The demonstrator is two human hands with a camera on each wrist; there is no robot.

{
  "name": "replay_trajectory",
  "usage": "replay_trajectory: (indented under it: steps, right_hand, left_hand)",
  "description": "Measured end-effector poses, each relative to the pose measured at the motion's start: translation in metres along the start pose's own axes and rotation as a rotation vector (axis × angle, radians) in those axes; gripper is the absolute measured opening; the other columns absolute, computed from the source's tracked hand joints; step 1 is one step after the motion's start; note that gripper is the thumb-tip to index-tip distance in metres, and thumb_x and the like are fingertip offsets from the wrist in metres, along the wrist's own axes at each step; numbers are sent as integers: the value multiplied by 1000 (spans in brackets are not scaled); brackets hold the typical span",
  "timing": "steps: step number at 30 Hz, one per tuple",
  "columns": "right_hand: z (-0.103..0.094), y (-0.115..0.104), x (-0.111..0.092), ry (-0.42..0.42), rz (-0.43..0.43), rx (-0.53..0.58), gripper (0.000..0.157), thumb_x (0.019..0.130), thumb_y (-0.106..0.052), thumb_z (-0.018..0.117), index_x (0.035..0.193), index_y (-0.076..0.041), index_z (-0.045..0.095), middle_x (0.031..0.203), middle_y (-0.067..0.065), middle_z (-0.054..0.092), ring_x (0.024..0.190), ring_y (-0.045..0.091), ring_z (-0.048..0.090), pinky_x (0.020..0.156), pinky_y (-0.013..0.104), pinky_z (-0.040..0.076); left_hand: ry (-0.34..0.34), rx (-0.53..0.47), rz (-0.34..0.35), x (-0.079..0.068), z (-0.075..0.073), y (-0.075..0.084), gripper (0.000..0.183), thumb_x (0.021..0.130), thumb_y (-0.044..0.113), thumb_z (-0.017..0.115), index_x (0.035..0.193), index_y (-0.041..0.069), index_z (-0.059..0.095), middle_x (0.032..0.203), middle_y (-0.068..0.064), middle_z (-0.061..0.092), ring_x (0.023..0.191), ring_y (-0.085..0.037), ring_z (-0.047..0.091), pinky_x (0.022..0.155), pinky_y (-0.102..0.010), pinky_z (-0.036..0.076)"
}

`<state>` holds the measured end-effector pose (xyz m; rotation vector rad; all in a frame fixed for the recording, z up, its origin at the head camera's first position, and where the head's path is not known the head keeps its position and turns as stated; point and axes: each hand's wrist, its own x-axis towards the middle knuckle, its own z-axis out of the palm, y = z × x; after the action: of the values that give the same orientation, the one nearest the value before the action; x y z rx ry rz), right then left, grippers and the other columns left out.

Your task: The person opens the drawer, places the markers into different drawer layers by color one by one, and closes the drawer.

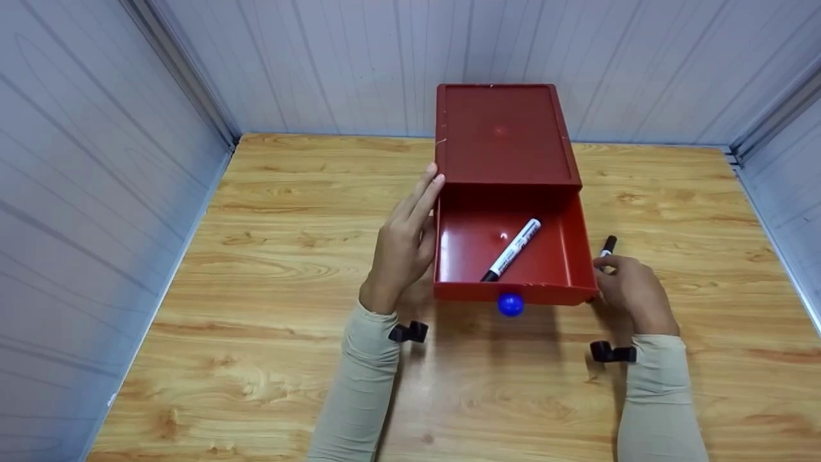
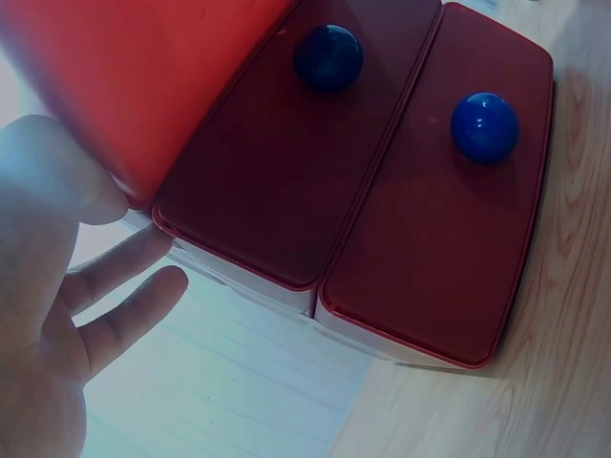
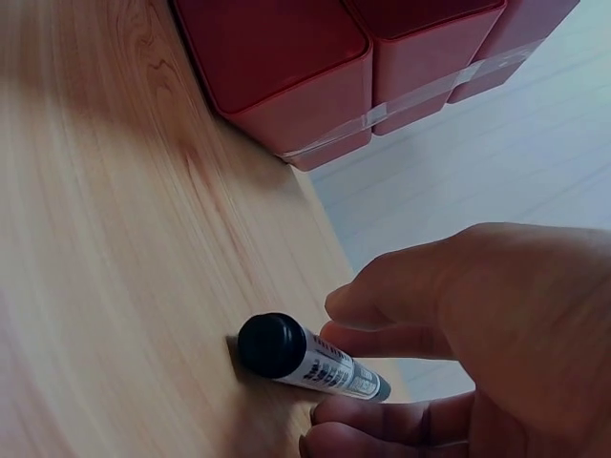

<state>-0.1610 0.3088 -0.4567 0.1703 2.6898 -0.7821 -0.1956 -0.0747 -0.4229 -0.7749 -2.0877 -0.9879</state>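
Note:
A red drawer unit [image 1: 507, 135] stands at the back of the table. Its top drawer [image 1: 467, 237] is pulled out and holds a white marker [image 1: 514, 247] with a black cap. A blue ball knob [image 1: 510, 305] sits on the drawer front. My left hand [image 1: 401, 247] rests along the unit's left side, its fingers extended, their tips near the upper edge. To the right of the drawer, my right hand [image 1: 632, 289] is at a second marker [image 3: 329, 367], which lies on the table. Thumb and fingers surround this marker loosely in the right wrist view.
Two closed lower drawers [image 2: 410, 219] with blue knobs show in the left wrist view. Clear tape [image 3: 420, 100] runs along the unit's side. Pale panel walls [image 1: 359, 64] enclose the wooden table [image 1: 276, 256] at the back and sides.

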Motion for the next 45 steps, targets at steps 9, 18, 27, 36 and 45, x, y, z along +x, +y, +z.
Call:
replay_trajectory:
  steps: [9, 18, 27, 36, 45]
  right_hand:
    - [2, 1, 1, 55, -66, -33, 52, 103, -43, 47, 132, -4, 65, 120, 24, 65, 103, 36, 60, 85, 52, 47]
    - [4, 2, 3, 74, -77, -57, 42, 101, -36, 50, 120, -3, 68, 117, 25, 65, 103, 40, 62, 84, 55, 48]
    - [2, 1, 2, 44, -47, -27, 45, 102, -40, 49, 120, -2, 65, 112, 23, 65, 95, 34, 62, 78, 47, 49]
    - [-1, -1, -2, 49, -41, 34, 41, 102, -36, 51, 120, -1, 62, 95, 15, 66, 79, 25, 63, 66, 34, 49]
    - [-4, -6, -8, 88, -50, 68, 47, 102, -46, 50, 118, -4, 64, 101, 16, 66, 78, 24, 65, 65, 35, 50]
  left_hand:
    - [-5, 8, -10, 0, 0, -1, 67, 90, -14, 52, 152, 10, 45, 158, -3, 38, 132, -21, 50, 103, -34, 44]
    - [-10, 11, -24, -1, 0, -1, 66, 90, -11, 50, 152, 11, 44, 159, -1, 38, 122, -22, 57, 98, -36, 46]
    - [-14, 2, -24, -1, -1, -1, 68, 89, -12, 49, 152, 11, 44, 159, -1, 37, 128, -21, 53, 100, -36, 46]
    - [-7, 2, -14, -1, 0, -3, 65, 91, -11, 50, 152, 10, 44, 158, -4, 38, 126, -22, 55, 97, -36, 47]
    - [2, 10, -15, -1, 0, -2, 65, 89, -12, 50, 151, 10, 46, 157, -4, 40, 123, -23, 57, 96, -37, 47]
